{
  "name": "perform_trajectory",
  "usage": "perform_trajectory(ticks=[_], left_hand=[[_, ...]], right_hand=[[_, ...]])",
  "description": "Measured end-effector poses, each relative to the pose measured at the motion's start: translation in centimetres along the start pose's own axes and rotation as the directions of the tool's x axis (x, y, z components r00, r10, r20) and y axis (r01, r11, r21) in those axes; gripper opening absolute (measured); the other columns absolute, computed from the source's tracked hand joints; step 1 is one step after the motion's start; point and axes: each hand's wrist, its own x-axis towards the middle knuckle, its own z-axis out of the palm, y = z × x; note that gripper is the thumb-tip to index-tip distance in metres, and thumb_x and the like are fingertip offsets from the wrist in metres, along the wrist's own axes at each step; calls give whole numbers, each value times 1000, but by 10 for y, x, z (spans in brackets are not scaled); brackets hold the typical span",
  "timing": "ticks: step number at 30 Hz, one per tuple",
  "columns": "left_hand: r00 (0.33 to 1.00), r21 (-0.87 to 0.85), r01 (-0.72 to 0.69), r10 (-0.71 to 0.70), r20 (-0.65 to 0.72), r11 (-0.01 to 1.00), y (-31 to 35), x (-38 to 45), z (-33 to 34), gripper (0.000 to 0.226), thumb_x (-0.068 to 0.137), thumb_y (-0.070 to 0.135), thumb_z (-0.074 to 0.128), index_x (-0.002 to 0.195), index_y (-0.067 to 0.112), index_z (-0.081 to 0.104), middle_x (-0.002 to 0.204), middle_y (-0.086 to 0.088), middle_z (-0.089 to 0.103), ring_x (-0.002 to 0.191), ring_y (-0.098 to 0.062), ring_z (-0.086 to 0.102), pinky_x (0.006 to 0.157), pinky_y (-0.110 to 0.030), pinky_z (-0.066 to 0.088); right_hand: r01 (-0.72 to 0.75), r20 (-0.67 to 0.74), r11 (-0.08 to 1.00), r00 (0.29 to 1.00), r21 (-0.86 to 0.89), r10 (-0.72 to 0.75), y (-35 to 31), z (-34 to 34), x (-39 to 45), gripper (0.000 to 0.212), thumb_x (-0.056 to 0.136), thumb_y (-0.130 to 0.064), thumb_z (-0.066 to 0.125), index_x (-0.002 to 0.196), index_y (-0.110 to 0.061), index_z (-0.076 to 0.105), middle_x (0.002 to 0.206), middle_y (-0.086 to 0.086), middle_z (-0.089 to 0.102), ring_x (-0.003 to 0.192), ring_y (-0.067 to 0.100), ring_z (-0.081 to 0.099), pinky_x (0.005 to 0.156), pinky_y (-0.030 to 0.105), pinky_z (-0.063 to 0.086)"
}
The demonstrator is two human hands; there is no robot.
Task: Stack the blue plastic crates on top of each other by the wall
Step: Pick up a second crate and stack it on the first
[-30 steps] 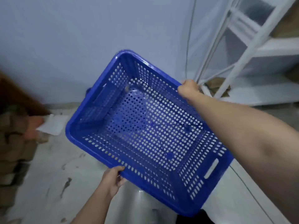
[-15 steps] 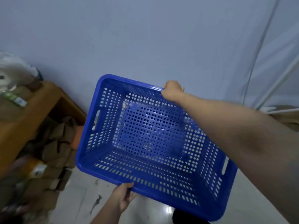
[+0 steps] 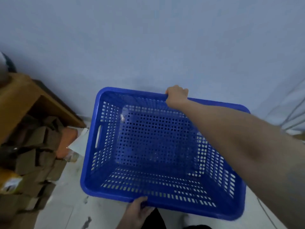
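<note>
A blue perforated plastic crate (image 3: 153, 146) fills the middle of the head view, open side up and nearly level, close to the pale wall (image 3: 148, 47). My right hand (image 3: 177, 96) grips its far rim, with the forearm stretched across the crate's right side. My left hand (image 3: 137, 210) holds the near rim from below. The crate is empty. Through its holed bottom I see more blue, but I cannot tell what it is. No other crate shows plainly.
A wooden table (image 3: 21, 100) stands at the left, with brown cardboard boxes (image 3: 33, 156) piled under and beside it. A white sheet (image 3: 79, 144) lies on the pale floor (image 3: 66, 204). White frame legs (image 3: 293, 123) show at the right edge.
The crate has swung from a tilted, corner-first pose to nearly level and square to the wall, and sits lower in view. Both hands keep their grips. The white shelf has left the view.
</note>
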Motion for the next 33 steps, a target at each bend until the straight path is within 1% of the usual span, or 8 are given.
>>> perform_trajectory(ticks=[2,6,14,18,25,30,32,33], left_hand=[[998,29,49,-48,-28,998,29,20,5,44,81,-6,59,121,6,50,126,-20,58,107,-41,60,70,-50,56],[992,75,124,-123,-15,989,75,47,16,37,80,-7,59,114,5,53,122,-23,60,109,-43,60,89,-54,52],[975,31,208,-204,-87,978,128,105,42,38,84,-7,59,120,-1,54,96,-21,61,82,-37,61,75,-51,53],[969,-70,239,-242,-46,969,131,119,66,40,84,-8,59,120,7,54,108,-24,62,91,-41,63,71,-55,56],[998,-14,68,-68,-7,998,141,114,100,31,85,-4,59,115,4,58,104,-20,65,88,-33,64,52,-42,60],[995,271,-15,40,-86,962,150,90,82,25,87,18,64,108,6,56,104,-19,62,94,-33,65,83,-47,57],[940,455,-189,294,-171,870,165,85,60,22,87,20,63,99,6,50,96,-13,58,86,-34,62,85,-51,55],[850,596,-332,506,-148,731,172,84,46,24,82,20,65,92,8,48,89,-11,54,77,-32,58,77,-51,56]], right_hand=[[-32,-5,999,999,-39,32,-10,14,30,23,87,-4,53,103,-14,67,96,9,52,86,29,50,90,41,35],[-58,-7,996,998,-67,58,-15,39,80,24,88,-9,55,111,-10,64,117,16,53,102,33,57,89,39,43],[-100,25,993,995,-63,101,-29,100,169,32,89,-10,59,119,0,57,124,21,48,110,35,52,85,39,48],[-174,117,982,979,72,165,-29,123,196,44,91,-12,54,134,-4,47,137,21,37,121,38,44,95,41,45],[-195,180,926,973,323,142,20,169,111,63,92,-14,51,150,-13,28,147,19,32,123,38,44,98,50,46],[-339,292,908,919,246,264,95,200,-4,56,95,-32,50,146,-13,37,139,16,45,118,31,51,99,43,46],[-254,299,954,933,161,198,116,212,-47,65,93,-58,38,139,-13,49,133,12,55,119,29,54,105,43,42],[-202,303,972,940,120,158,125,217,-67,79,88,-72,25,133,-14,55,127,9,59,117,27,56,107,44,39]])
